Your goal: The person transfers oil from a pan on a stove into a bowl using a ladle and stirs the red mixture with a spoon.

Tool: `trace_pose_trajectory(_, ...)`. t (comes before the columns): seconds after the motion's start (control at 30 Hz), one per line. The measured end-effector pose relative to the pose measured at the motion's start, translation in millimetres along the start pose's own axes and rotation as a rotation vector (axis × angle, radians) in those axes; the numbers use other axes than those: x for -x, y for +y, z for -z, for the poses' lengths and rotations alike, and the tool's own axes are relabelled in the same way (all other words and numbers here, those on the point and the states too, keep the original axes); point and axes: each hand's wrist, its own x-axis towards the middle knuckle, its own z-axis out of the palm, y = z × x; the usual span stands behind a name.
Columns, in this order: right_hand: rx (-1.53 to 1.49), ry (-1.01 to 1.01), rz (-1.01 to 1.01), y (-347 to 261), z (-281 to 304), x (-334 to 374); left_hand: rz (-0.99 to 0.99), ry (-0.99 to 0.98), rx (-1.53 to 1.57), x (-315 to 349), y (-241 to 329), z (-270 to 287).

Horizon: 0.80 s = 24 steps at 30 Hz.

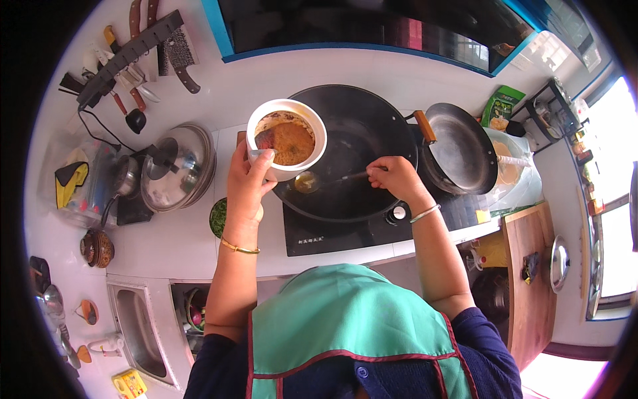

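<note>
My left hand (247, 178) grips a white round pot (321, 141) by its near left side, above the left part of a large black wok (362, 116). Inside the pot lies an orange-brown powder or paste (296, 141) with a dark red patch at its left. Closed round the thin dark handle of a ladle, my right hand (399, 181) is over the wok's right side. The ladle's bowl (306, 183) holds yellowish liquid, just below the pot. Whether it touches the wok cannot be told.
The wok sits on a black cooktop (332, 239) with a knob (397, 213). A second pan (462, 149) stands at its right. Left are stacked metal lids (178, 169) and a bowl of chopped greens (218, 218). Knives (179, 63) hang on the wall; a sink (141, 326) is lower left.
</note>
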Motion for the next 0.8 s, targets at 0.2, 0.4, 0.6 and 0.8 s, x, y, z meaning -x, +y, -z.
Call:
trace_pose_trajectory(0.2,-0.195,0.089,0.049,-19.3,-12.9,-19.0,0.022,0.040,0.006,4.0,4.4,14.2)
trace_pose_trajectory(0.4,-0.061,0.299,0.243,-52.7,29.2,-16.5,0.015,0.087,-0.003,11.7,5.9,5.6)
trace_pose_trajectory(0.6,0.012,0.456,0.343,-91.9,72.5,21.5,0.087,0.000,0.034,12.0,-7.4,-16.6)
trace_pose_trajectory(0.8,0.224,0.522,0.413,-109.5,71.3,71.1,0.104,-0.051,0.093,7.5,-21.0,-39.4)
